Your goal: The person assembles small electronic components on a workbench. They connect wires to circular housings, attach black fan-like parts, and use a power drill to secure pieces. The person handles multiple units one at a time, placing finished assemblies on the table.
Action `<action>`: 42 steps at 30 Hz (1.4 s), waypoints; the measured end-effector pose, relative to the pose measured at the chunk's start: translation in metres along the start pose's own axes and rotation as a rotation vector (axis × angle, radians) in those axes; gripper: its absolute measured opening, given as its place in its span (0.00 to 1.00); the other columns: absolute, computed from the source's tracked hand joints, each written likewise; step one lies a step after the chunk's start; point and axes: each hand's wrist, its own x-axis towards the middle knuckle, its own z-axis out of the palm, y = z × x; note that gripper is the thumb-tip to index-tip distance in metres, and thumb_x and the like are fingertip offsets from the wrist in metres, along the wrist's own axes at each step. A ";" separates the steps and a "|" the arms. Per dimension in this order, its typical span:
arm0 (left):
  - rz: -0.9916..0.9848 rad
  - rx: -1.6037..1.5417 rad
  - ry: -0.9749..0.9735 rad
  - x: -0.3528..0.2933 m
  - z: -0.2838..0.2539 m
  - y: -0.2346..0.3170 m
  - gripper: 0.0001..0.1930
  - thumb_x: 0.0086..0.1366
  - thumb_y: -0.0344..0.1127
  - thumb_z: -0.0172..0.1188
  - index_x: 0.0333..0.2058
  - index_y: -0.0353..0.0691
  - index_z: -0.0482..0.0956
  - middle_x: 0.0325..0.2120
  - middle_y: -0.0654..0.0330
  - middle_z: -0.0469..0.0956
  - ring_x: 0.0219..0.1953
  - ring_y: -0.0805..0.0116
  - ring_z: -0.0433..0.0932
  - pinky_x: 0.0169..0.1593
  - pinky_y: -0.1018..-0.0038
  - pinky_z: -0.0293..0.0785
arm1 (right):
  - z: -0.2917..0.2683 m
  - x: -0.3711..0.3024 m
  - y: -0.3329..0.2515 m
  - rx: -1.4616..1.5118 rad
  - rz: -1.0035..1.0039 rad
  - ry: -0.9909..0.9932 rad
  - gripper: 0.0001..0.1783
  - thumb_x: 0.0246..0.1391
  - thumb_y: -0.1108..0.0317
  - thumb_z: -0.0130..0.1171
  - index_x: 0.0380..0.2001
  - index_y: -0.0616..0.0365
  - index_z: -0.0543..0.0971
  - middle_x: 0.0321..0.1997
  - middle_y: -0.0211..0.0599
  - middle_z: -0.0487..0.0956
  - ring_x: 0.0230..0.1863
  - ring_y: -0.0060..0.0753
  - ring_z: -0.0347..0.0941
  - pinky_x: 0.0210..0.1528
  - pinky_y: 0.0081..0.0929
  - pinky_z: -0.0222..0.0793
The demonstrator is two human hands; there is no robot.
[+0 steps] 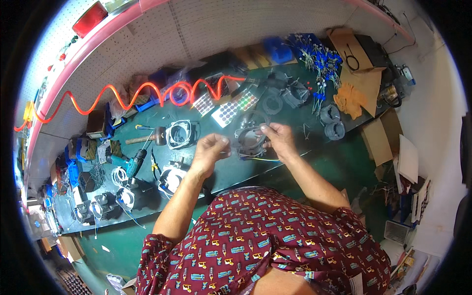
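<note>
Showing a green-topped workbench [290,167] from above, with two bare hands raised over its middle. Far left, at nine o'clock: a row of grey cylindrical motor housings [105,204] along the near edge. Above these, at ten o'clock: a teal cordless drill [133,162] lying flat, beside a wooden-handled mallet [147,136] and a square silver metal end frame [179,133]. Overhead, from nine to twelve o'clock: a coiled orange air hose [132,96] stretched along the white pegboard wall [206,29].

Centre left: left hand [210,150], fingers drawn narrow into a pinch; whatever sits between the fingertips too small to tell. Centre right: right hand [278,140], closed on the rim of a dark grey ring-shaped motor part [248,140], held just above the bench top with yellow and blue wire leads [263,159] trailing from its lower side. Just past the ring, at twelve o'clock: sheets of round coloured stickers [231,110].

Right, at one to two o'clock: blue plastic parts bins [278,49], an open brown cardboard box [361,61] and orange work gloves [350,98].

Advisable for clean handling, as a judgement: steady grip on the rim only, leads kept free of the pinching fingers, ring held level and squarely facing the left hand.
</note>
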 end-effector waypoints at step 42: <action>0.223 -0.145 0.234 -0.013 0.072 -0.044 0.11 0.71 0.30 0.59 0.49 0.33 0.78 0.36 0.61 0.80 0.38 0.70 0.82 0.48 0.70 0.84 | -0.048 -0.003 -0.009 0.447 0.076 -0.270 0.13 0.65 0.66 0.60 0.47 0.64 0.78 0.43 0.46 0.84 0.43 0.38 0.84 0.46 0.35 0.84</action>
